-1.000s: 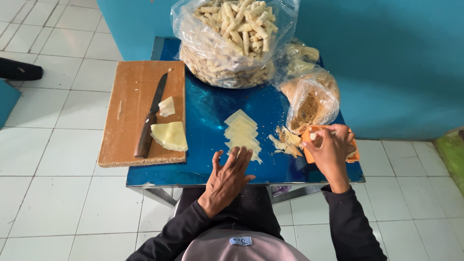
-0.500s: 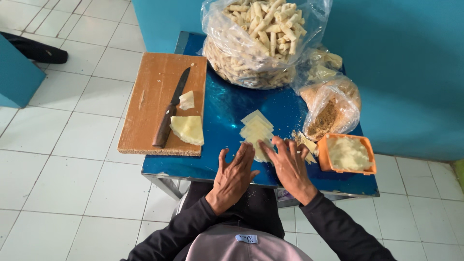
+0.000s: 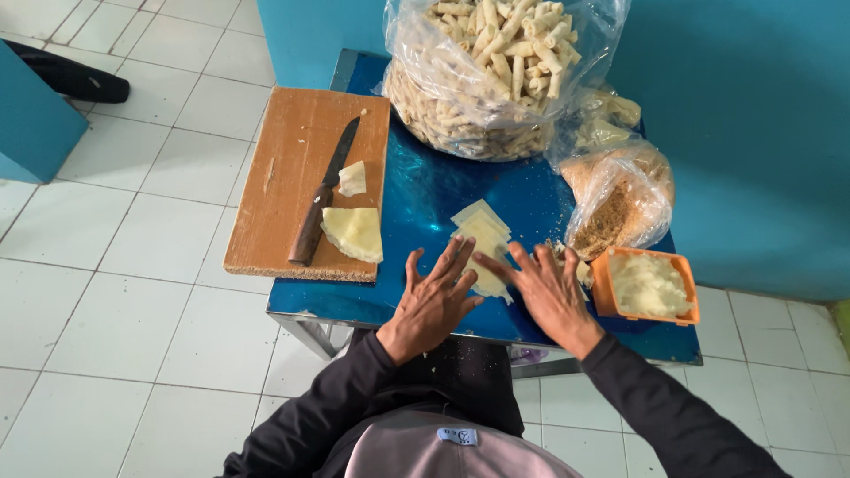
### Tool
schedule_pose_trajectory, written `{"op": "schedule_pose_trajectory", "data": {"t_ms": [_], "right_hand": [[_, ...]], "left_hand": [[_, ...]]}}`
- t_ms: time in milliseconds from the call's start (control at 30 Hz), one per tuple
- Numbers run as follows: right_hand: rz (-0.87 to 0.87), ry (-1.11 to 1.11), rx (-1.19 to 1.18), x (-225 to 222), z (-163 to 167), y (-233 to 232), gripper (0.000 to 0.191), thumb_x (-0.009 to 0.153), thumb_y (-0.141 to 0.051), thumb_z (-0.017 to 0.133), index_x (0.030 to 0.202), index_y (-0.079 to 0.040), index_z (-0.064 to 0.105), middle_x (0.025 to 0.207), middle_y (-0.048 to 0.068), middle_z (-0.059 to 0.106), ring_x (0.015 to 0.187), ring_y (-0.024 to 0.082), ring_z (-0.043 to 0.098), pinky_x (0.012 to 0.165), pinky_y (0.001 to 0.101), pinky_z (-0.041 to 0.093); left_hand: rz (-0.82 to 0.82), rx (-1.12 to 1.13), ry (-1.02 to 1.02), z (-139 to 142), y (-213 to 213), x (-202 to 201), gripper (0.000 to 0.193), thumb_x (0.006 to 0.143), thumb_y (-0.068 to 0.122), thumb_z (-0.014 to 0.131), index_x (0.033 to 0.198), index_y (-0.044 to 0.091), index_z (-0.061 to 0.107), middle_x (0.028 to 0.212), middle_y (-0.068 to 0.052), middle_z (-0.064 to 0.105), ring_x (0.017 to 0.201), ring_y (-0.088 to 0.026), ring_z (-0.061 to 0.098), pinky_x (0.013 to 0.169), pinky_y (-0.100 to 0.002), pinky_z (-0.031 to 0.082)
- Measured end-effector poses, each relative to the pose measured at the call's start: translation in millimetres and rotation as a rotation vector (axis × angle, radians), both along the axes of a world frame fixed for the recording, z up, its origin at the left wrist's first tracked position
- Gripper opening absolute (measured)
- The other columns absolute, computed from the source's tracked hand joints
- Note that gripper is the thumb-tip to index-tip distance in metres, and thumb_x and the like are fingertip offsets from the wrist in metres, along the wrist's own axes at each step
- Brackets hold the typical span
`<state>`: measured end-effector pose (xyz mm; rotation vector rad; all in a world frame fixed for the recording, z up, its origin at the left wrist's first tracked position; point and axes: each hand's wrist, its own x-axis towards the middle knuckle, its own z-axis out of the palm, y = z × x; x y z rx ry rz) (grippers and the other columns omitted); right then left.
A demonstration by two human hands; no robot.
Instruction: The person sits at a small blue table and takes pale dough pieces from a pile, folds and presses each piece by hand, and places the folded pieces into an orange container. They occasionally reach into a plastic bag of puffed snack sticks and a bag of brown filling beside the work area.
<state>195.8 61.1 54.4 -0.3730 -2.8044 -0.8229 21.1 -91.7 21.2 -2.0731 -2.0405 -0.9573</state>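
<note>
A row of pale yellow overlapping wrapper sheets (image 3: 481,228) lies on the shiny blue table (image 3: 425,190). My left hand (image 3: 436,294) rests flat, fingers spread, on the near end of that row. My right hand (image 3: 546,289) lies flat beside it, fingers spread, touching the same sheets from the right. Neither hand holds anything. Just right of my right hand stands an orange tub (image 3: 647,286) of pale mashed filling.
A wooden cutting board (image 3: 288,177) overhangs the table's left side, with a dark-handled knife (image 3: 323,195) and two pale wedges (image 3: 353,232) on it. A large clear bag of rolled sticks (image 3: 496,71) and a bag of crumbs (image 3: 620,199) stand at the back.
My right hand has left the orange tub and come left onto the sheets. Both hands now lie flat there. The tub stands free on the table.
</note>
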Motion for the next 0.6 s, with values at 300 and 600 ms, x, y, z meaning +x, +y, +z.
{"op": "schedule_pose_trajectory", "data": {"t_ms": [300, 600], "right_hand": [[-0.13, -0.077, -0.084, -14.8, -5.0, 21.5, 0.096, 0.087, 0.007, 0.058, 0.161, -0.047, 0.031, 0.119, 0.005, 0.045, 0.102, 0.026, 0.044, 0.092, 0.0539, 0.035], [-0.062, 0.234, -0.643, -31.7, -27.1, 44.1, 0.09, 0.082, 0.013, 0.056, 0.151, -0.044, 0.053, 0.109, 0.005, 0.043, 0.1, 0.027, 0.041, 0.085, 0.0443, 0.04]], "left_hand": [[-0.027, 0.019, 0.076, -10.1, 6.4, -5.7, 0.043, 0.096, 0.046, 0.064, 0.118, 0.01, 0.055, 0.153, -0.027, 0.04, 0.147, -0.037, 0.035, 0.111, -0.075, 0.02], [-0.022, 0.019, 0.072, -9.6, 9.6, -4.3, 0.046, 0.095, 0.049, 0.063, 0.118, 0.011, 0.055, 0.151, -0.028, 0.041, 0.146, -0.039, 0.036, 0.113, -0.075, 0.017]]}}
